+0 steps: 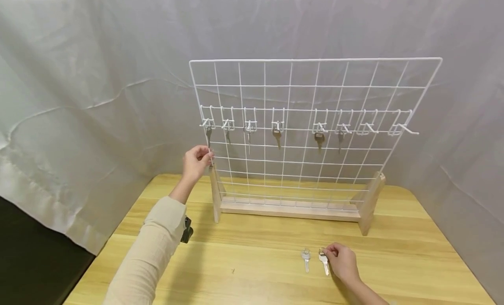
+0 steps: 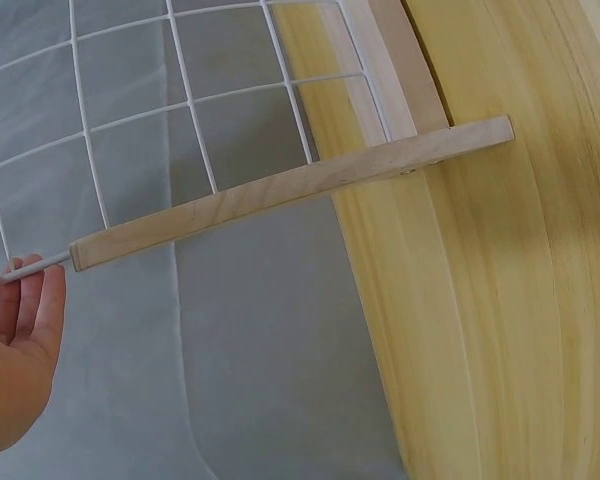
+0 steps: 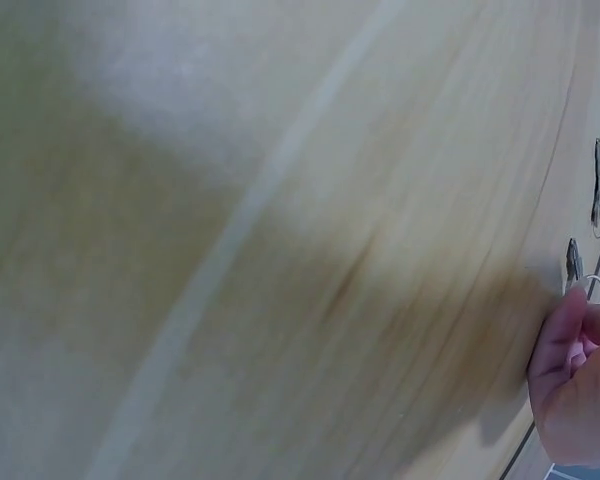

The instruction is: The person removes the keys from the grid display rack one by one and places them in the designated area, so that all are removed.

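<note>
Yellow wood-grain table [image 1: 244,241] is carrying a wood-footed wire rack [image 1: 289,210]. In front of the rack, right of its middle, ringed key [image 1: 306,256] is lying flat. Nearer the rack's right end, right hand [image 1: 343,263] is pinching second key [image 1: 324,259]; I'm not making out whether it's touching wood. Tiny speck [image 1: 232,271] is sitting before the rack's left end.

The grid panel [image 1: 290,85] was white, in a rectangular mesh pattern; its hooks [image 1: 278,125] were white, its stand [image 1: 289,211] pale beige. Below the grid panel, the tabletop [image 1: 256,252] was yellow with streaked grain. The curtain [image 1: 118,42] behind the grid panel was grey, the two keys [image 1: 306,256] in front of it silver.
</note>
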`<state>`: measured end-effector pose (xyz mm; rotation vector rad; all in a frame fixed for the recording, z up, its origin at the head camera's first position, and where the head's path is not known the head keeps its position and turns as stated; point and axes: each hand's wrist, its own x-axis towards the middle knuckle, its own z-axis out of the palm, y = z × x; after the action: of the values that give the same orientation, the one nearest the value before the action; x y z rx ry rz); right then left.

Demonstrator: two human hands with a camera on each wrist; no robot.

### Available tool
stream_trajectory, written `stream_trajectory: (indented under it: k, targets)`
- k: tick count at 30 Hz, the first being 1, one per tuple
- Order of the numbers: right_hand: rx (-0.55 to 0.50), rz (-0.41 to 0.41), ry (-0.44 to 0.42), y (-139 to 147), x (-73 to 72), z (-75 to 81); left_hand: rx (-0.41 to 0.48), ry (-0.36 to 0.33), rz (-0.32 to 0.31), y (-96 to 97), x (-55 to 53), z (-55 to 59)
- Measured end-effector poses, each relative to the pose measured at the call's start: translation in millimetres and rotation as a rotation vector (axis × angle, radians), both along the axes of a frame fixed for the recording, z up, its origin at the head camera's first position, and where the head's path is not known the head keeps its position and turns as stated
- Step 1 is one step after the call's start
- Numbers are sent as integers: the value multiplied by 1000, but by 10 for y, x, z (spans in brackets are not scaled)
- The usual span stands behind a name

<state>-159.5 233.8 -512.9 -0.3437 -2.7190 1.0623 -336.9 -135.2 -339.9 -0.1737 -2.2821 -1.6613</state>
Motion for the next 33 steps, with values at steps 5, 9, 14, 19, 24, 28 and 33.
stream_trajectory:
  k: [5,9,14,19,24,28,33]
  targets:
    - [-8,-4,-7,11,7,10,4,-8,-2,10,0,7]
    - [-12,-10,-18,13,16,20,4,-7,2,12,-14,1]
    - [-45,-14,-33,13,27,44,7,-4,1,5,-19,3]
    - [-61,-13,-47,25,52,65,6,-6,1,-1,-16,-6]
    - [-27,-18,-43,42,57,59,18,-16,3,0,-25,-9]
    - [-66,-26,-48,43,41,52,16,-23,-2,2,-34,-16]
    - [-100,-46,-47,42,-1,27,11,-24,-1,4,-42,-19]
